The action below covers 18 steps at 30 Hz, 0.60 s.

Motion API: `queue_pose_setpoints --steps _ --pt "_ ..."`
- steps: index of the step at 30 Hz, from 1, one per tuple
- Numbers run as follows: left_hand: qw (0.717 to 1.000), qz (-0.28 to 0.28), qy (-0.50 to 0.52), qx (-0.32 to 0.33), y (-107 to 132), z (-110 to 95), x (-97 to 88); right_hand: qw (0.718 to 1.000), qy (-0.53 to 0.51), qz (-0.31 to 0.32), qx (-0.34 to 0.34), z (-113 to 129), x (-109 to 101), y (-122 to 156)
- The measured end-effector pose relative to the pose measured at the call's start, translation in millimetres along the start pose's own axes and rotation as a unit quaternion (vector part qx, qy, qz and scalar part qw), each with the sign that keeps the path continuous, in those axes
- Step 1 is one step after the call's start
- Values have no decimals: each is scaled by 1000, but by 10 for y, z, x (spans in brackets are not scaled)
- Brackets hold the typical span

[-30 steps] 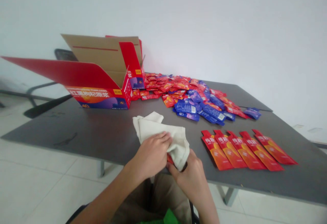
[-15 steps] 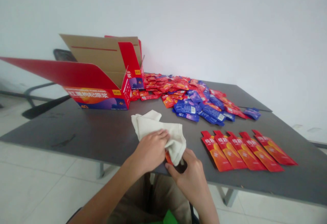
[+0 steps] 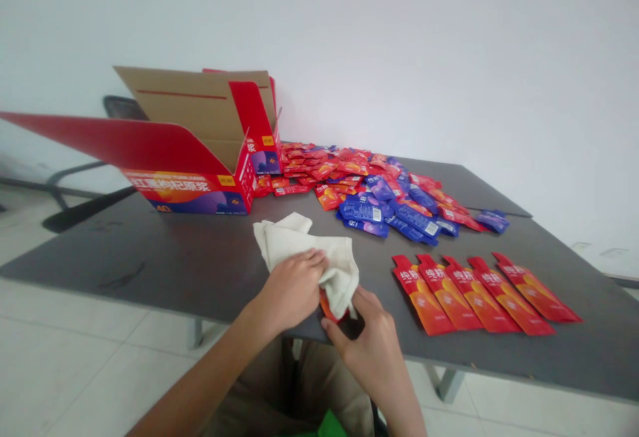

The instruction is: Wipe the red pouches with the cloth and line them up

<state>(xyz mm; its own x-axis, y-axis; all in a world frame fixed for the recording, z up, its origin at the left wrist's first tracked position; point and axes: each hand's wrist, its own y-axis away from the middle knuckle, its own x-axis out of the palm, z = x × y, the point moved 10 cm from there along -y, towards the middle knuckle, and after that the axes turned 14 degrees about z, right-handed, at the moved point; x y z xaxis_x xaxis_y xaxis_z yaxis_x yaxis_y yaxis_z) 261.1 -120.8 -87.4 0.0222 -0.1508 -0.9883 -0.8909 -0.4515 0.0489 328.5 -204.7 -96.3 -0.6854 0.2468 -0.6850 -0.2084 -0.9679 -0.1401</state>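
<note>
My left hand [image 3: 294, 287] presses a white cloth [image 3: 332, 251] onto the table near its front edge, fingers bunched on the fabric. Beneath the cloth shows a strip of a red-orange sachet [image 3: 325, 304], mostly covered. My right hand [image 3: 367, 330] curls at the cloth's right side, thumb and fingers around the sachet's lower end, though its fingertips are partly hidden. To the right lie several red sachets [image 3: 469, 297] in a slanted row, face up.
An open red box [image 3: 200, 191] with raised flaps stands at the left, another box [image 3: 267, 147] behind it. A heap of red and blue sachets [image 3: 349, 177] spreads across the back of the grey table [image 3: 200, 257]. A chair [image 3: 90, 207] is beyond the left edge.
The cloth and my left hand have shifted slightly left, baring a little more of the sachet underneath. My right hand stays almost in place.
</note>
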Motion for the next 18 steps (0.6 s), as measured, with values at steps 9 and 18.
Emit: queue_pose_setpoints --steps 9,18 --pt "998 -1 1 68 178 -315 45 1000 24 1 -9 26 7 -2" --pt "998 1 -25 -60 -47 422 -76 999 34 -29 -14 -10 14 43"
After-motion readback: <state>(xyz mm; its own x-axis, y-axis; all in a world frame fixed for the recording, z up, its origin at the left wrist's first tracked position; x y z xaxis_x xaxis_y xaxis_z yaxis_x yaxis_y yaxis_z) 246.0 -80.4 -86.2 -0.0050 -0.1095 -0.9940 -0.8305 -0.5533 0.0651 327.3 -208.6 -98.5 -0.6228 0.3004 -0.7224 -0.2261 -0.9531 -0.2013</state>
